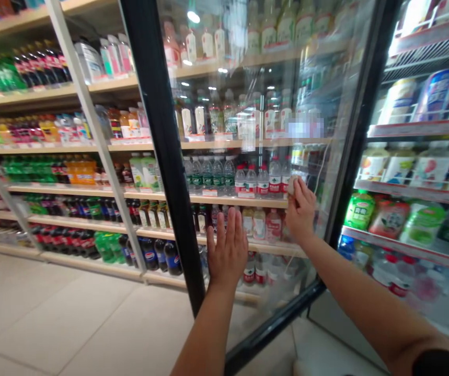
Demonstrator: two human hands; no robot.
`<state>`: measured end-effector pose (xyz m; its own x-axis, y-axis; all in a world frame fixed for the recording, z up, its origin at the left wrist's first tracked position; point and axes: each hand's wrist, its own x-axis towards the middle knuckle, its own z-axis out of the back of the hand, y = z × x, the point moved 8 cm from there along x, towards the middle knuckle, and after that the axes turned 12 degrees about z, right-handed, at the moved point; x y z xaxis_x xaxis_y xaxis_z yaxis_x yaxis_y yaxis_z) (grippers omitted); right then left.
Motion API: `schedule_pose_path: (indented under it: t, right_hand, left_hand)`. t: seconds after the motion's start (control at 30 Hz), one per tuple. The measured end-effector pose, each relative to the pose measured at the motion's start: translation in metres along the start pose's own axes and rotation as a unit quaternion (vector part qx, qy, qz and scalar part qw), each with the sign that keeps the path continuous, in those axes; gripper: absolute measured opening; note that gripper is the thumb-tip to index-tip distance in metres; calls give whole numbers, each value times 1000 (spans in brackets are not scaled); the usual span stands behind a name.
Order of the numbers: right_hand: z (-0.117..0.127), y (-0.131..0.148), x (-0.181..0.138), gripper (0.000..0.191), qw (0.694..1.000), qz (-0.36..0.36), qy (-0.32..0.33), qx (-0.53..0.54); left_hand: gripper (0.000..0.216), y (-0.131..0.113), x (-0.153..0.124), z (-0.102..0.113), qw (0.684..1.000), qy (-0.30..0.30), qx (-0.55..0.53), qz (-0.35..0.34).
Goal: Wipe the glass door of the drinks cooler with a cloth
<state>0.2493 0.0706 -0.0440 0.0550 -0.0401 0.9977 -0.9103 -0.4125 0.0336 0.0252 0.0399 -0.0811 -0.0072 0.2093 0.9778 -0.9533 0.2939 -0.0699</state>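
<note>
A black-framed glass door of a drinks fridge stands swung open before me. My left hand is raised flat at the lower left part of the pane, fingers stretched and apart, holding nothing; it appears to rest on the glass. Higher and to the right, my right hand is closed around a small pale wad at the pane. Only a bit of the wad shows past the fingers, so whether it is cloth or paper I cannot tell. Streaks and reflections mark the upper glass.
Inside the fridge at right, wire racks carry bottled drinks. Wooden shelves full of soda and water bottles run along the left and behind the glass. Pale floor tiles lie below. The door's black bottom rail crosses low in front of me.
</note>
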Motion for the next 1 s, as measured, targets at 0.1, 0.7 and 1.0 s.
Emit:
schedule_pose_path:
  t: [0.1,0.7,1.0]
  right_hand:
    - [1,-2,21,47,1000,-12,-19,-10]
    - [-11,89,-6,60,978,177,71,80]
    - [-12,62,30,48,996,74,32,31]
  left_hand:
    - [71,0,-1,-1,1000,8,-7,6]
    - [71,-1,-2,3,1000,1,2,-4]
    - [69,-2,-1,3,1000,3,5,-4]
